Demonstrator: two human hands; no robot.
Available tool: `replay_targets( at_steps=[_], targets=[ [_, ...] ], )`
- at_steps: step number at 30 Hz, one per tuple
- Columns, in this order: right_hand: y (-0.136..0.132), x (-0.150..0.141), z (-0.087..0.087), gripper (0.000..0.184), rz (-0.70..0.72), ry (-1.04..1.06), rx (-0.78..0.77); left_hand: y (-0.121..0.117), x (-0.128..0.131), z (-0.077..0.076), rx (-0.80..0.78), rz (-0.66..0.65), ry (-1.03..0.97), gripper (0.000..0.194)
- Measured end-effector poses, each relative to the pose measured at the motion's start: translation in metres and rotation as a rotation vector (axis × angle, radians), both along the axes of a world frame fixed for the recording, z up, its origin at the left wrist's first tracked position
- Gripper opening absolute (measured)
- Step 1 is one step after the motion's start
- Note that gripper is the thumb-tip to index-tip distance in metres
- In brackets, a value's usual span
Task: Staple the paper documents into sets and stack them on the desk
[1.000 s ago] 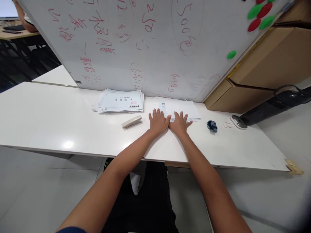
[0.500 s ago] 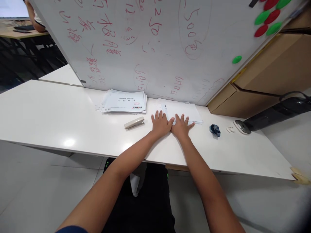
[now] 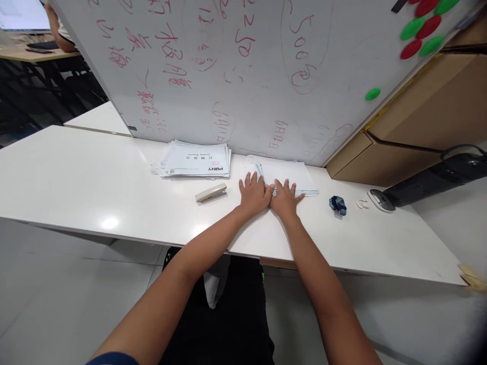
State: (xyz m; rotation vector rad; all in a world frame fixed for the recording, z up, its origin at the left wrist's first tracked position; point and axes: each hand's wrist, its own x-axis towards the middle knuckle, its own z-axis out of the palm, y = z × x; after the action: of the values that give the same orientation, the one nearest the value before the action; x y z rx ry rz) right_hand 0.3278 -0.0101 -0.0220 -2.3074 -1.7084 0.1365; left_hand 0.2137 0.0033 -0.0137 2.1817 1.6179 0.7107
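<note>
White sheets of paper (image 3: 294,175) lie on the desk against the foot of the whiteboard. My left hand (image 3: 255,195) rests flat with fingers spread at their left near corner. Beside it, thumbs meeting, my right hand (image 3: 284,198) presses on the near edge of the sheets, fingers spread. Both palms hide part of that edge. Left of my left hand lies a beige stapler (image 3: 211,193), apart from it. A stack of printed reports (image 3: 198,159) sits behind the stapler.
The whiteboard (image 3: 251,101) with red writing rises behind the papers. To the right are a small dark blue object (image 3: 338,205), a white piece (image 3: 362,204), a black bottle (image 3: 433,177) lying down and cardboard boxes (image 3: 395,162). A person's arm (image 3: 59,33) shows at far left.
Hands and papers stay in nearly the same place. At the left end of the sheets, near my left fingertips, the paper edges look slightly shifted. The whole view has moved a little.
</note>
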Motion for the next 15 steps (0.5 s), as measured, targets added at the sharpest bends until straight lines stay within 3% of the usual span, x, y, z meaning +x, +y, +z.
replay_targets(
  at_steps=[9, 15],
  targets=[
    [0.0009, 0.0056, -0.0008, 0.055, 0.009, 0.073, 0.022, -0.0006, -0.0011, 0.0023, 0.034, -0.036, -0.009, 0.058],
    [-0.0036, 0.0048, -0.0011, 0.041, 0.158, 0.050, 0.231, 0.0020, -0.0018, 0.0020, 0.099, -0.230, -0.120, 0.054]
  ],
)
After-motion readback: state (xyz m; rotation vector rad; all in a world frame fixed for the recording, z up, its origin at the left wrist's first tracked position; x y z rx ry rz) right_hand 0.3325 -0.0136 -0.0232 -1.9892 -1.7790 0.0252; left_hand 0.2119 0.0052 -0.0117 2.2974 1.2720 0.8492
